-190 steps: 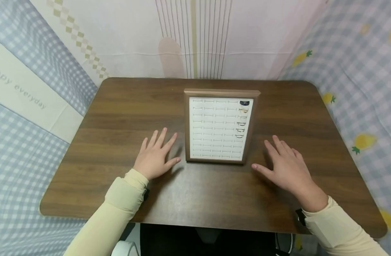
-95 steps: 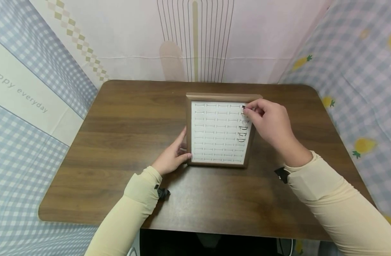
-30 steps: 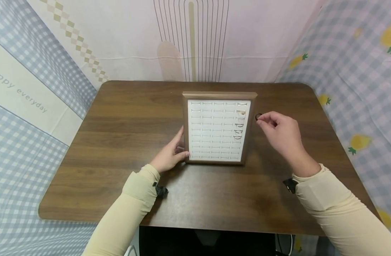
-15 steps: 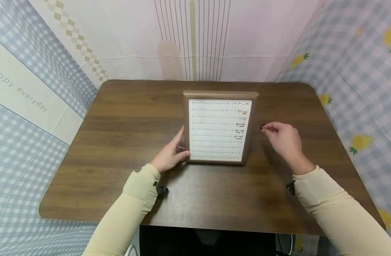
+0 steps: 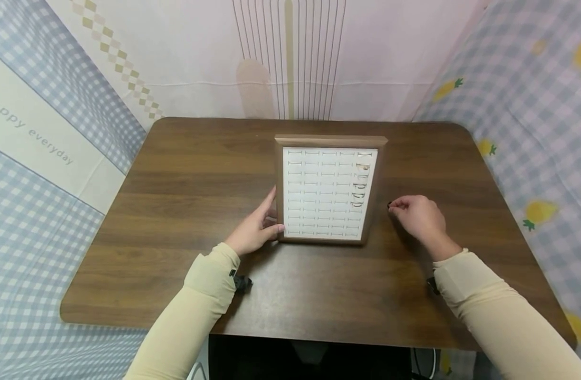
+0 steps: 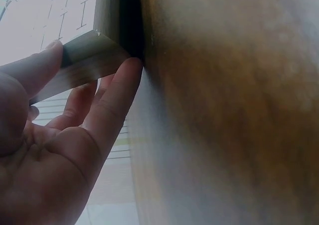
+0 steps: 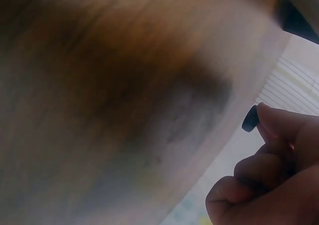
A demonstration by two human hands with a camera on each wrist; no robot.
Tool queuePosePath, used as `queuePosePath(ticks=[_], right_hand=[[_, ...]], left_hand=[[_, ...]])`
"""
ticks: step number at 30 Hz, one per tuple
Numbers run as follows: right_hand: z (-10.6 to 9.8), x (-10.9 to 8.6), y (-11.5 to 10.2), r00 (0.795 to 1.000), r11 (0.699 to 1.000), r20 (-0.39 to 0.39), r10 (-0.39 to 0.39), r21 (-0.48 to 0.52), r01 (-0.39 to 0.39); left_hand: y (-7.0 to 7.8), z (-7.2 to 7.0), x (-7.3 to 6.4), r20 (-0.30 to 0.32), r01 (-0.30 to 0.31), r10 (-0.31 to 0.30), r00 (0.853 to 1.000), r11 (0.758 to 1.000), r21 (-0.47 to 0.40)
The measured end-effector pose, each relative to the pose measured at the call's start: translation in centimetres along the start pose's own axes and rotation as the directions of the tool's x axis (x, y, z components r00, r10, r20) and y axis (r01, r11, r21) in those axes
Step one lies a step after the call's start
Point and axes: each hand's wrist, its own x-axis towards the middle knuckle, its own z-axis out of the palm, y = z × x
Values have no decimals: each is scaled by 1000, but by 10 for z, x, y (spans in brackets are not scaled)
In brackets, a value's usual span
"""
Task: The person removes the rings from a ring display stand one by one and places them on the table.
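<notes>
A wood-framed ring display board (image 5: 327, 190) stands on the brown table, its white face crossed by rows of slots. My left hand (image 5: 252, 230) holds its lower left side, thumb on the front edge. In the left wrist view the thumb lies on the frame's (image 6: 82, 60) face and the other fingers are at its side and behind. Several rings (image 5: 358, 186) sit in the rightmost column below the top slot. To the right of the board, my right hand (image 5: 420, 217) pinches a dark ring (image 7: 250, 119) between thumb and forefinger, low over the table.
The table (image 5: 186, 174) has rounded corners, and its front edge lies near my forearms. A pale curtain (image 5: 195, 58) hangs behind it. Blue checked cloth (image 5: 542, 132) with yellow pineapples closes the right side, and more checked cloth hangs on the left.
Both hands lay spread beside the board at first. The left took its lower left side; the right drew the dark ring from the top right slot, then moved rightward and down toward the table.
</notes>
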Motion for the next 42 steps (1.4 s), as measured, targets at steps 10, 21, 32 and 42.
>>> queuePosePath(ticks=[10,21,32,42], right_hand=[[9,1,12,998,999,46,31,8,-31],[4,6,11,995,999,93,35,-26,-32],[0,-6,-12,978,993,-195,-77,77,93],[-17,-17,-57,838,942,-520,-167,166,291]], left_hand=[[-2,0,-1,7,-14,14,1000,1000,6],[1,-3,2,5,-6,6,1000,1000,10],[-2,-1,0,6,-11,11,1000,1000,-7],[-2,0,1,8,-17,17,1000,1000,-11]])
